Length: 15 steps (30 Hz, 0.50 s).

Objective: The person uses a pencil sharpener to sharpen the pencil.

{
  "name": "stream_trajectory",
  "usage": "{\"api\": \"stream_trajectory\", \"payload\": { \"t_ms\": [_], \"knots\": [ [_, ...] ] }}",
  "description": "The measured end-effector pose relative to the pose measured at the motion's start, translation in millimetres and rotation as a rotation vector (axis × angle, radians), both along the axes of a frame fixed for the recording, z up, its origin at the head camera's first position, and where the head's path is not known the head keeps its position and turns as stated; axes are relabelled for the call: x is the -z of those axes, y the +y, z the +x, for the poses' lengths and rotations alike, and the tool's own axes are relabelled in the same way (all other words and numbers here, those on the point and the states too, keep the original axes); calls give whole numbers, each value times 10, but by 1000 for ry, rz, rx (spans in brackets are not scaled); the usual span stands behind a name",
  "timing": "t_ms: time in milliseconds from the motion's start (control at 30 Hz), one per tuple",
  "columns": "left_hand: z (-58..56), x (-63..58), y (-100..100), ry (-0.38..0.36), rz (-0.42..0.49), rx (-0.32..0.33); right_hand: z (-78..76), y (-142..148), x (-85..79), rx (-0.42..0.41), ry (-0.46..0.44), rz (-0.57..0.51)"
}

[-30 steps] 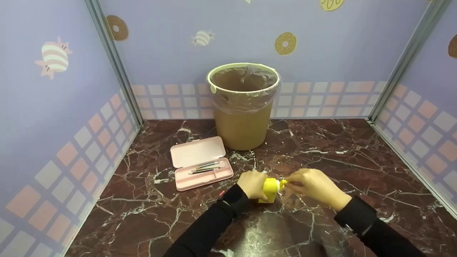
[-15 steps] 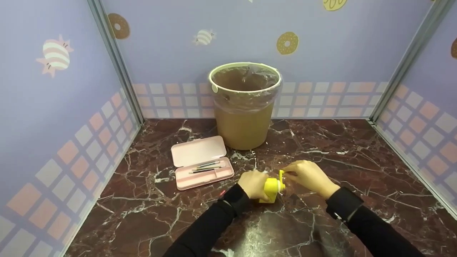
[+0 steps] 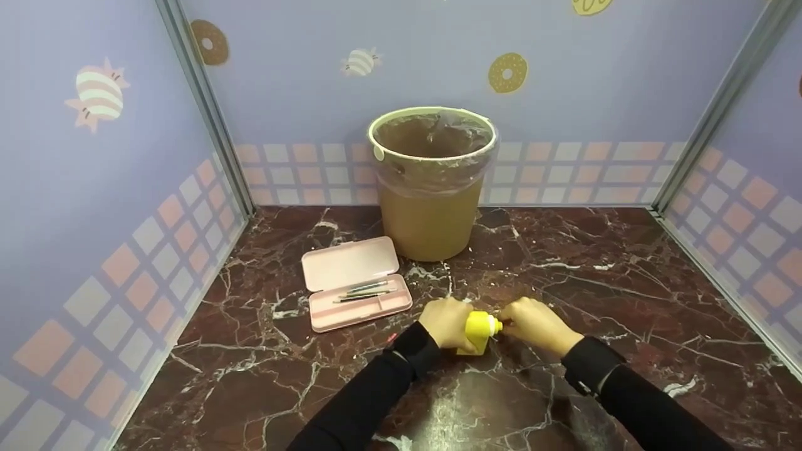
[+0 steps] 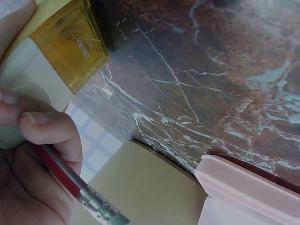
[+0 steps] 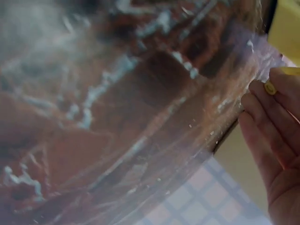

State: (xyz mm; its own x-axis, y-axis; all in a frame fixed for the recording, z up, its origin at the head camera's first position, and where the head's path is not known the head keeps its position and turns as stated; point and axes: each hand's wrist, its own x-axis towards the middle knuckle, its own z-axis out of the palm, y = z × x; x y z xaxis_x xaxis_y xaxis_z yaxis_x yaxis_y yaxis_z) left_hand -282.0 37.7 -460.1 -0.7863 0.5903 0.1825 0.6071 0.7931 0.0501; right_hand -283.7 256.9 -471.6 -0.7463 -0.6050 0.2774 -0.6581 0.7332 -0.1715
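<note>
My left hand grips a yellow hand-crank pencil sharpener standing on the marble-patterned table. The left wrist view shows its see-through amber shavings drawer and pale side. A red-and-black pencil sticks out from between the curled left fingers, its metal band and eraser end outward; the other end is hidden by the fingers. My right hand is at the sharpener's right side, pinching the small yellow crank handle between thumb and fingers. In the head view the right fingers mostly cover that handle.
Left of the hands lies an open pink pencil case with several pencils inside. A brown trash bin with a clear liner stands behind, near the patterned back wall. Small white crumbs dot the table nearby.
My right hand has carried the crank handle round, upward half a second ago and lower now. The left hand and the sharpener have stayed in place.
</note>
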Motion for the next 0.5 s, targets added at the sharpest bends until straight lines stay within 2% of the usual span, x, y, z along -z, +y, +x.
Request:
{"api": "stream_trajectory", "payload": {
  "t_ms": [333, 500],
  "knots": [
    [0, -8, 5, -9, 3, 2, 97, 19, 79, 10, -68, -40],
    [-8, 1, 2, -9, 1, -3, 175, 16, 84, -23, -76, -53]
  ]
}}
